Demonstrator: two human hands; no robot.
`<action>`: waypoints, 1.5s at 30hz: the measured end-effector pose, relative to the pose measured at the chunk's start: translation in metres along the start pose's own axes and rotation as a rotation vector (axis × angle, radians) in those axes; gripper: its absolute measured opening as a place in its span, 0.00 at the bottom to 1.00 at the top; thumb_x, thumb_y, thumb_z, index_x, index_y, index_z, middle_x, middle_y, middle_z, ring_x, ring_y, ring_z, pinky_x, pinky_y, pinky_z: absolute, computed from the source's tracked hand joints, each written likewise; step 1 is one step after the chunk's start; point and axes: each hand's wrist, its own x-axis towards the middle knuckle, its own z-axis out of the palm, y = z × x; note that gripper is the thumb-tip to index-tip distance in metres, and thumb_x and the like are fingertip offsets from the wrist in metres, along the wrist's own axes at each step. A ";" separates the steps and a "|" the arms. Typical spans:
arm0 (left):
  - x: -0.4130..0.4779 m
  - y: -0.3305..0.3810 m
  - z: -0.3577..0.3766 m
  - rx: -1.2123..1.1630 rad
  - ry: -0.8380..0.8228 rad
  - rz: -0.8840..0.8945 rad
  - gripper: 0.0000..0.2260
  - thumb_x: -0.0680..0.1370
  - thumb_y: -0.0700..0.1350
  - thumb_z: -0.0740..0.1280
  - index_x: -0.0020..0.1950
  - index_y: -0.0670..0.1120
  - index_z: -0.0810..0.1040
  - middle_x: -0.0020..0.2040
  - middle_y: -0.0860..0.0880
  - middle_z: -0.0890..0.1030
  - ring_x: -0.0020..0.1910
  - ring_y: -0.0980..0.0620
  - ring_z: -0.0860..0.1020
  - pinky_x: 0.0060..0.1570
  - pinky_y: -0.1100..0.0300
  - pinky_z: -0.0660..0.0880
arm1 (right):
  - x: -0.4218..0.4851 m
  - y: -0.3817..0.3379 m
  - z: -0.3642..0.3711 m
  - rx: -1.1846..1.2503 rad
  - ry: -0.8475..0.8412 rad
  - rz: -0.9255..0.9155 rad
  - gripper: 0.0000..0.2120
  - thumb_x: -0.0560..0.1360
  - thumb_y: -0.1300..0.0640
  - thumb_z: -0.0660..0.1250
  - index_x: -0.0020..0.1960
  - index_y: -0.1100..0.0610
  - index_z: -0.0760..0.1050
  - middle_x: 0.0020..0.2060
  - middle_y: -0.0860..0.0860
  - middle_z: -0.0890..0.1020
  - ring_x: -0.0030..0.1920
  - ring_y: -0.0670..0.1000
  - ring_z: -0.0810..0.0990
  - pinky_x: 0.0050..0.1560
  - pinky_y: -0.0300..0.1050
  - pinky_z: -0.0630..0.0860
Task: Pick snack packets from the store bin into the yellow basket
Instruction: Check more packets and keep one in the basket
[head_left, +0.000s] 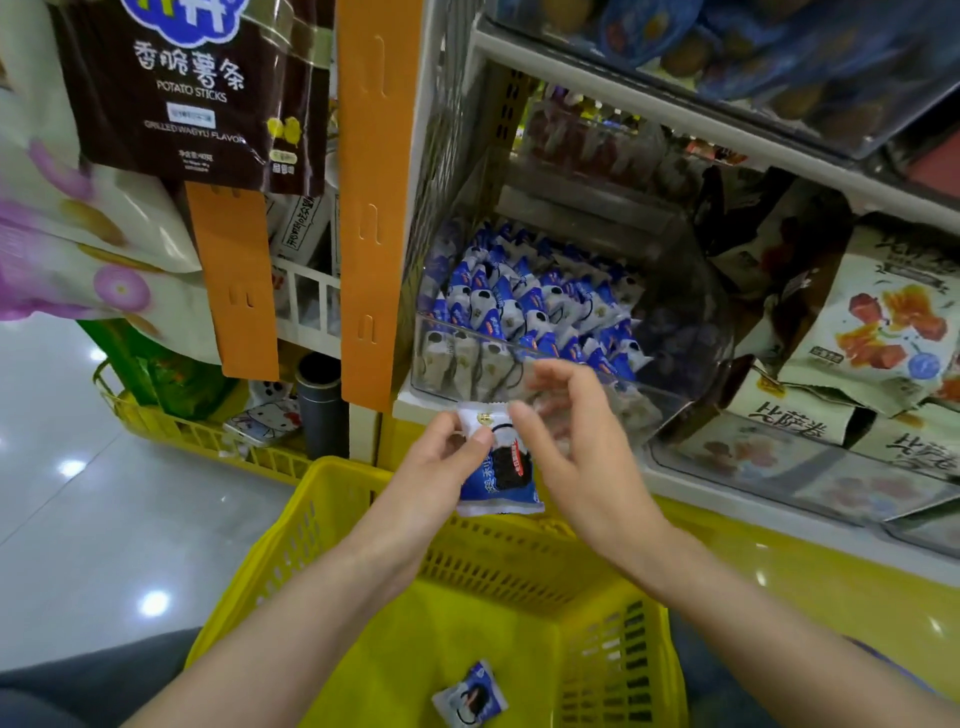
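The left hand (441, 462) comes in from 7 o'clock and is the one that carries the load. Its thumb and fingertips are closed in a pinch on the upper left edge of the held packet (498, 473), and the rest of the hand is curled loosely behind the wrapper.

From that pinch the packet hangs toward 5 o'clock. Its long axis runs nearly 12 to 6, with the white crimped end up and the blue end down. It hangs in the air over the far rim of the yellow basket (322, 499), not yet inside it. The basket floor lies at 6 o'clock from the packet, and a loose packet (470, 693) already lies flat there.

The right hand (576, 441) sits at 3 o'clock of the held packet. Its fingers are spread and relaxed and it grips nothing. Its forefinger tip is by the packet's top right corner, but motion blur hides whether they touch.

The store bin (467, 335), a clear tub heaped with the same blue and white packets, lies at 12 o'clock just beyond both hands.

The drop probably needs only the left hand, brought back toward 6 o'clock until the packet clears the rim. The empty right hand is the nearer one to the bin for the next pick.
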 end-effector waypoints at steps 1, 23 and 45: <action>0.000 -0.002 0.001 0.028 -0.008 0.005 0.06 0.80 0.47 0.60 0.53 0.47 0.74 0.49 0.48 0.83 0.50 0.54 0.81 0.54 0.54 0.77 | -0.005 0.004 0.002 0.026 -0.035 0.064 0.11 0.76 0.51 0.63 0.58 0.48 0.69 0.49 0.44 0.75 0.45 0.41 0.75 0.46 0.33 0.74; 0.004 -0.019 -0.003 0.252 0.055 0.095 0.12 0.78 0.41 0.62 0.34 0.46 0.70 0.25 0.56 0.73 0.26 0.63 0.72 0.26 0.72 0.67 | -0.021 0.026 0.005 0.071 -0.136 0.165 0.07 0.70 0.56 0.72 0.37 0.46 0.78 0.32 0.39 0.80 0.37 0.38 0.79 0.41 0.33 0.77; 0.009 -0.017 -0.012 0.197 0.345 0.200 0.06 0.77 0.43 0.64 0.42 0.44 0.77 0.39 0.45 0.82 0.37 0.55 0.79 0.38 0.64 0.76 | -0.019 0.033 0.003 0.422 -0.431 0.588 0.12 0.76 0.67 0.63 0.59 0.63 0.68 0.44 0.58 0.80 0.37 0.48 0.78 0.39 0.37 0.78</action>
